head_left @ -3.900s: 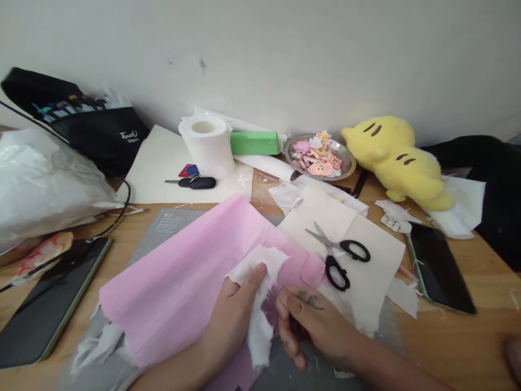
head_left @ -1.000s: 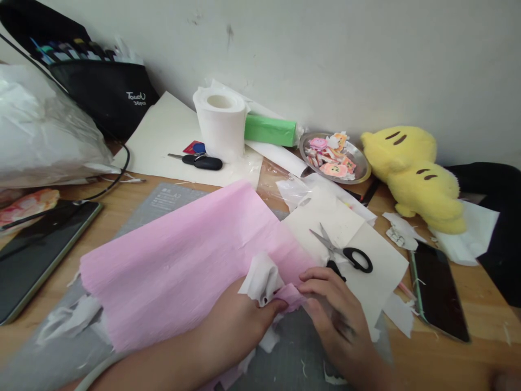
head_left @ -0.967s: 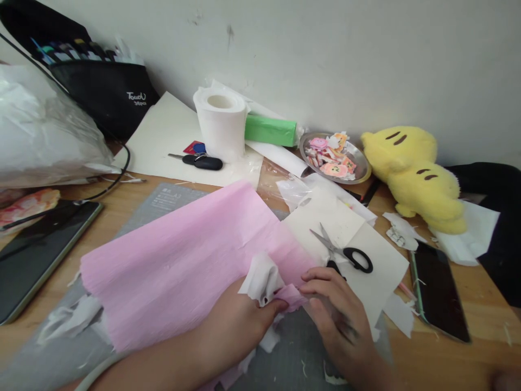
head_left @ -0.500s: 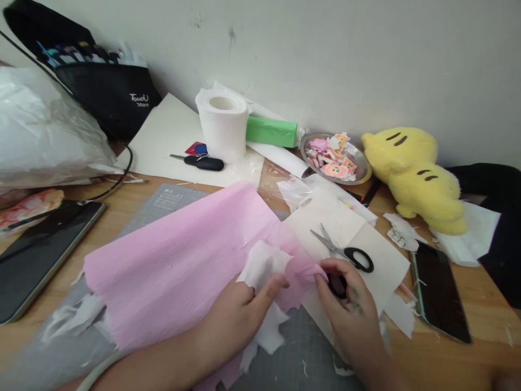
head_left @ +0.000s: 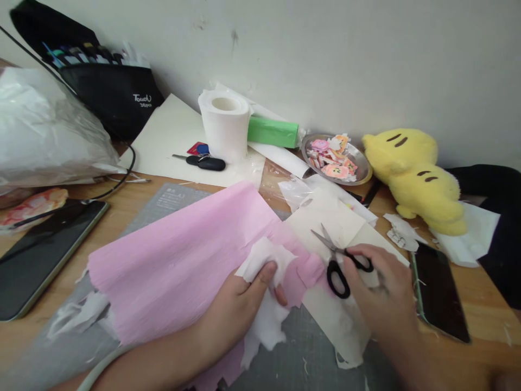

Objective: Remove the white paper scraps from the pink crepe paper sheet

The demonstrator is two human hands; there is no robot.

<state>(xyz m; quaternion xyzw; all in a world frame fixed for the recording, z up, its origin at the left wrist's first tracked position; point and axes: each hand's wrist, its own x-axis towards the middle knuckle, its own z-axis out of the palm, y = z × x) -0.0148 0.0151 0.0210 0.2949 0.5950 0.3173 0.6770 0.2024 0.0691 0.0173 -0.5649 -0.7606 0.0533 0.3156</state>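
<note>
My left hand (head_left: 250,301) pinches a torn piece of white tissue paper (head_left: 260,255) with its thumb on top, over the edge of a large sheet of pink crepe paper (head_left: 175,260). A crumpled pink corner lies just right of that hand. My right hand (head_left: 386,293), slightly blurred, has its thumb and fingers closed around the black handles of a pair of scissors (head_left: 334,250). The blades are partly spread and point away to the left, over cream paper sheets (head_left: 334,212).
A grey cutting mat (head_left: 301,347) lies below. Phones stand at left (head_left: 44,255) and right (head_left: 442,293). Behind are a white paper roll (head_left: 226,130), a folding knife (head_left: 205,162), a green roll (head_left: 272,132), a metal dish of paper cutouts (head_left: 336,157) and yellow plush toys (head_left: 423,184).
My right hand has let go of the pink crepe paper's corner and moved right onto the scissors' handles. My left hand keeps its hold, its fingertips shifting slightly on the tissue.
</note>
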